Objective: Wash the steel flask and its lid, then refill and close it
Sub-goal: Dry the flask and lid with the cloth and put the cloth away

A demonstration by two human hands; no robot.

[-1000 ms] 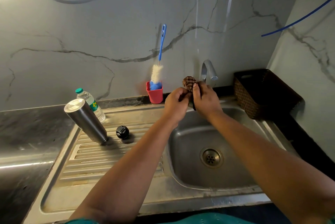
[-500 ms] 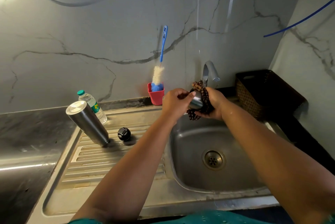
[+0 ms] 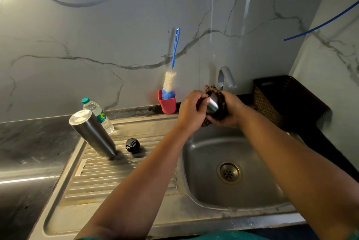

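Over the back of the stainless steel sink basin point(image 3: 206, 191), the left hand point(image 3: 191, 110) curls its fingers round a small shiny steel cup-shaped lid point(image 3: 212, 102), while the right hand point(image 3: 229, 110) wraps a dark brown coiled scrubber point(image 3: 220, 100) against it, just below the curved chrome tap point(image 3: 225, 77). The tall steel flask point(image 3: 92, 133) stands upside down on the ribbed drainboard point(image 3: 108, 177), with a round black plastic stopper point(image 3: 132, 145) just beside it and a clear plastic water bottle with a green cap point(image 3: 97, 112) behind. A red cup point(image 3: 167, 103) holding a blue-handled bottle brush point(image 3: 172, 65) sits against the marble wall, and a dark woven basket point(image 3: 281, 101) is at the right.
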